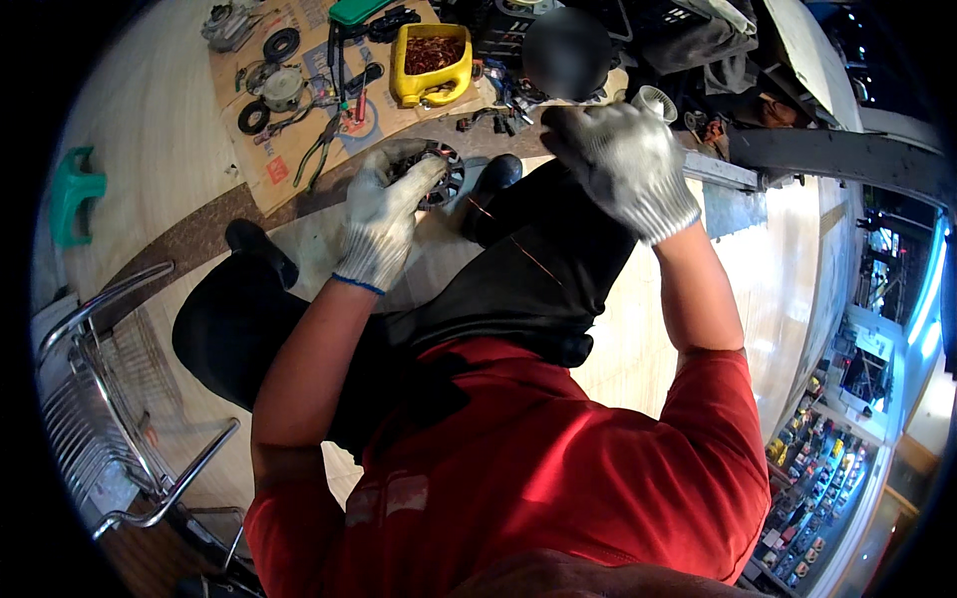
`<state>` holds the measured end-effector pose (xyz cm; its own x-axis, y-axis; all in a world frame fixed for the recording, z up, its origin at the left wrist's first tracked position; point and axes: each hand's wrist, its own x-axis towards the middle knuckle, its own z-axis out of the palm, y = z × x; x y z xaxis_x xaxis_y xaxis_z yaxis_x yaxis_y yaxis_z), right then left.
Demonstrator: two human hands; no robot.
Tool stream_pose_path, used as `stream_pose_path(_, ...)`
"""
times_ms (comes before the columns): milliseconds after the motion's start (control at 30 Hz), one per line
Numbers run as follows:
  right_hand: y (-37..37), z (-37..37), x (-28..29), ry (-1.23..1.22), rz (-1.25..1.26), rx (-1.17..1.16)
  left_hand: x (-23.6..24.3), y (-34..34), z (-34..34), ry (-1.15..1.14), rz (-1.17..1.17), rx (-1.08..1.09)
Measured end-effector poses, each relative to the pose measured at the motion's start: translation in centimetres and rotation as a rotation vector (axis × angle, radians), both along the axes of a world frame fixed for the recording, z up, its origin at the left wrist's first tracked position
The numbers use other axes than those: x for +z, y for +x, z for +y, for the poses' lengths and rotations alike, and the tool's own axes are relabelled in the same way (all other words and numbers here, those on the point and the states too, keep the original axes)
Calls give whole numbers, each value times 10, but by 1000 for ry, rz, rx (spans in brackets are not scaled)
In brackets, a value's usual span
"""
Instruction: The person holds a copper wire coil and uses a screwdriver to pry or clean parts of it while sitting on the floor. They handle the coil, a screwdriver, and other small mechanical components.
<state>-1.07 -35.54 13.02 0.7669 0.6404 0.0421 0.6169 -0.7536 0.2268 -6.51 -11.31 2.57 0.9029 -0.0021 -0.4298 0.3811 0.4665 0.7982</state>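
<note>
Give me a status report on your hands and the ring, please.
Left hand gripping ring. Right hand apart from it; can't tell if holding anything. Pliers lie left of ring, clear of both hands.

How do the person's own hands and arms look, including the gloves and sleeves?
The left hand and right hand wear off-white knitted gloves with ribbed cuffs. The left cuff has a blue edge. The forearms are bare below short red sleeves.
</note>
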Motion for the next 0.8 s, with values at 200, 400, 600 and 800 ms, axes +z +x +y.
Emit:
stream_pose_path(200,-64,27,8,-51,66,208,-2,7,2,-117,94,170)
stream_pose_path(400,-63,3,-8,-112,180,177,-26,13,19,-534,46,265)
stream_pose_path(600,-32,-38,-9,-136,110,9,-14,10,25,-719,-66,135)
stream_pose_path(800,12,-65,-10,43,52,-179,-20,5,23,-587,-102,-53)
